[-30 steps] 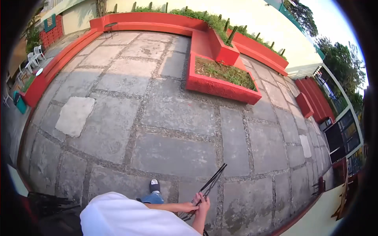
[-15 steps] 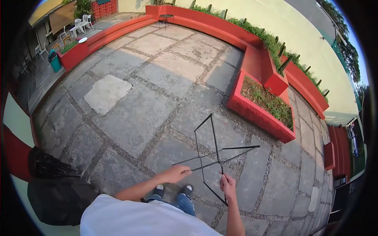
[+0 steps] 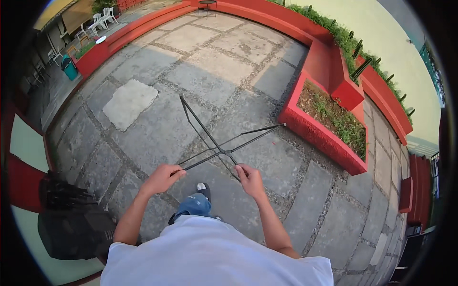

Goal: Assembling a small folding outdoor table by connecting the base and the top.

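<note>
Both my hands carry a thin black metal folding stand frame, its crossed bars spread into an X and joined near the middle. My left hand is closed round the near left end of one bar. Around the near right end of the other bar, my right hand is closed too. The far ends point away from me, one up to the left and one to the right, near the planter in the picture. One of my shoes shows on the paving below the frame.
A red planter with soil and weeds stands at the right. Behind it runs a red bench wall with plants. A small round black table is at the far end. Left of me are a black speaker-like box and a teal bin.
The frame has swung from near upright on my right to the middle in front of me, spread flatter. My hands have moved left and apart, and I have stepped forward.
</note>
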